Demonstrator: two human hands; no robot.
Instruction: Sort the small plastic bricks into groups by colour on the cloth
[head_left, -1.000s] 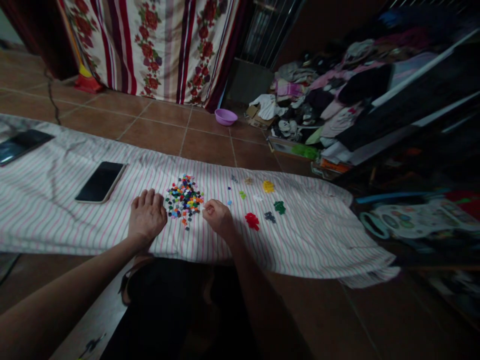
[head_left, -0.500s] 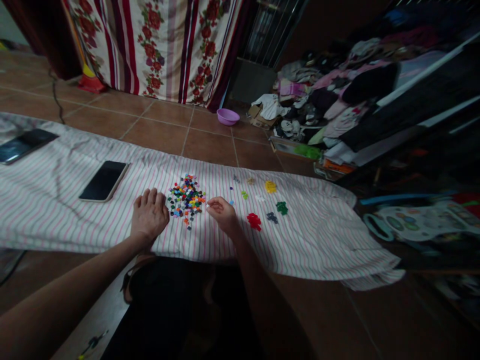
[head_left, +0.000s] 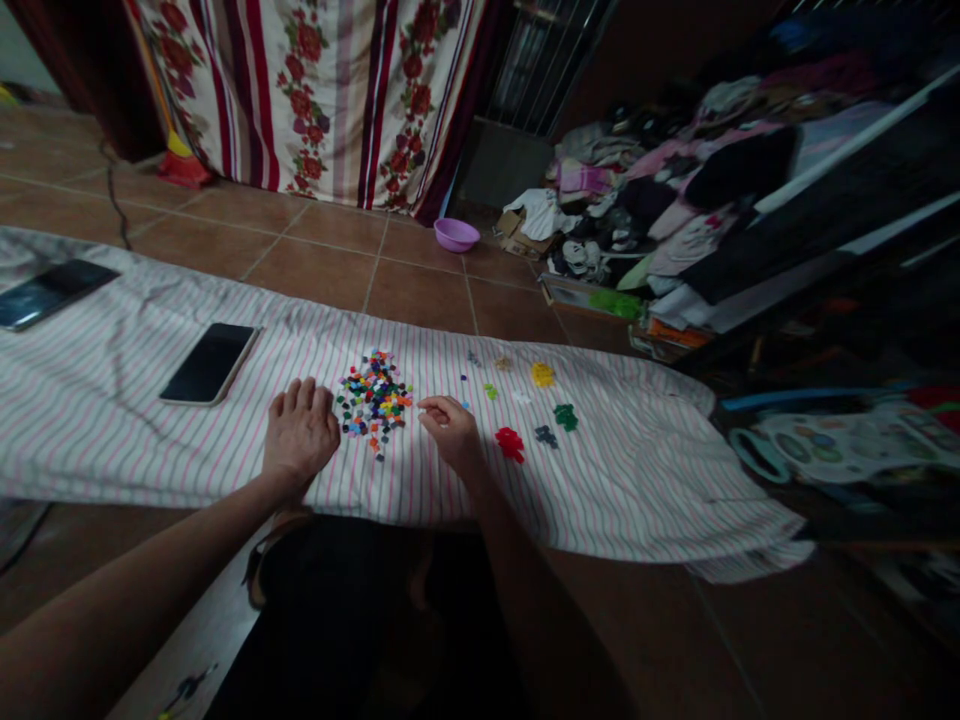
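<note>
A heap of small mixed-colour pieces (head_left: pixel 373 392) lies on a pink-and-white striped cloth (head_left: pixel 112 420) spread over the floor. My left hand (head_left: pixel 300 430) rests flat on the cloth just left of the heap, fingers stretched out. Just right of the heap, my right hand (head_left: pixel 452 428) has its fingers pinched together; what they hold is too small to make out. Right of that hand lie small sorted groups: red (head_left: pixel 509 443), dark blue (head_left: pixel 545 436), green (head_left: pixel 565 416), yellow (head_left: pixel 541 375) and a few light green pieces (head_left: pixel 489 391).
Two dark phones lie on the cloth, one (head_left: pixel 210 362) left of my left hand and one (head_left: pixel 46 292) at the far left. A purple bowl (head_left: pixel 456 234) sits on the tiled floor by a floral curtain (head_left: pixel 330 90). Piled clothes (head_left: pixel 645 200) and a toy (head_left: pixel 832 445) fill the right side.
My right hand has lifted slightly from the heap's edge and shifted a little to the right, fingers still pinched. The left hand has stayed flat in place.
</note>
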